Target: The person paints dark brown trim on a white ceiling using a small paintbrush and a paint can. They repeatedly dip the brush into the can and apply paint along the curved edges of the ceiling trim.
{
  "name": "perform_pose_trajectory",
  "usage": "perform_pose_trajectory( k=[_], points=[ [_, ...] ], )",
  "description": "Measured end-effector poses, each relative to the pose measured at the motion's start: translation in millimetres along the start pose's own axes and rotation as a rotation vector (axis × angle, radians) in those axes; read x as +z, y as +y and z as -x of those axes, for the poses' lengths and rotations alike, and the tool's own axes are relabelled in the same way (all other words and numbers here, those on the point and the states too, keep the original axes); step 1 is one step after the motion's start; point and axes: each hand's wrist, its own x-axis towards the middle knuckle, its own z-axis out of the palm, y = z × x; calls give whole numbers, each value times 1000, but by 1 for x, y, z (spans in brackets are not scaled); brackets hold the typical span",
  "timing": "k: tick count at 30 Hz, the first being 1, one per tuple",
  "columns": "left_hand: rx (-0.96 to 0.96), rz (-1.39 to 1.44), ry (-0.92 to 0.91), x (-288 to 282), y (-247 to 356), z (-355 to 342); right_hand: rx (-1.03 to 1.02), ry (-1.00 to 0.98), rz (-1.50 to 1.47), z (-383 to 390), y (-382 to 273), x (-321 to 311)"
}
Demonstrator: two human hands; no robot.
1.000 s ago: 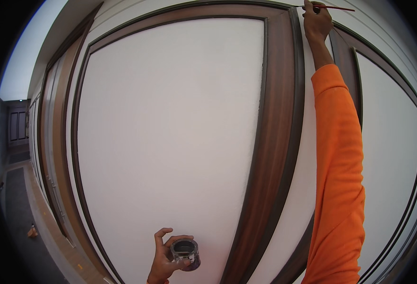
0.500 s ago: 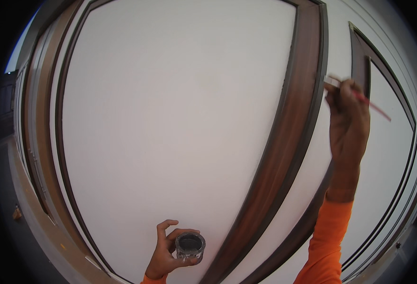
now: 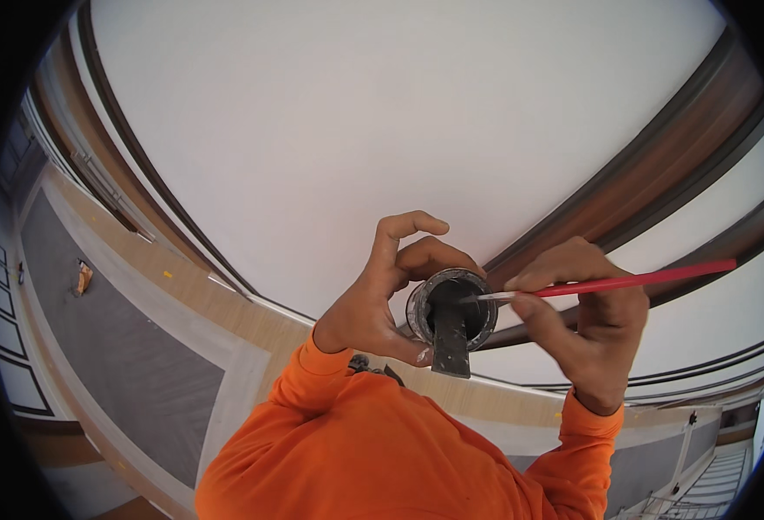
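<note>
I look down at my two bare hands near the middle of the frame, in front of a large white panel (image 3: 313, 147) that fills the top. My left hand (image 3: 360, 299), left of centre, is clamped on a small round can (image 3: 417, 314). The thumb, specked with white, presses the near left side, and another finger curves round the far side; my index finger arches up, its tip apart from the can. I cannot tell how the remaining fingers sit, as they are hidden.

The can is just right of centre, its mouth toward me, its rim smeared and its inside dark. A flat dark strip (image 3: 451, 348) lies across the mouth and juts past the lower rim.

My right hand (image 3: 594, 325), right of the can, has thumb and fingers closed together on a thin brush (image 3: 651, 282). Its red handle slants to the right edge of the panelling; its pale metal neck points left, and the tip is inside the can's mouth.

My orange top (image 3: 382, 442) fills the bottom centre, its sleeves reaching both wrists. Brown dark-edged trim (image 3: 685, 130) runs diagonally from the upper right toward the can. At lower left are a grey floor (image 3: 122, 338) and, on it, a small orange-brown object (image 3: 84, 277).
</note>
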Motion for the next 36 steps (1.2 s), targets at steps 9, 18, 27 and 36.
perform_pose_trajectory(
  k=[9,18,27,36],
  points=[
    [-22,-13,10,-13,-26,15,-95,-186,169,0,46,31],
    [3,-69,-8,-24,-44,17,-120,-225,198,-5,68,39],
    [29,-60,24,-19,-35,2,323,-76,-105,-5,59,17],
    [55,-31,2,-14,-24,-9,445,135,-422,13,73,19]
  ],
)
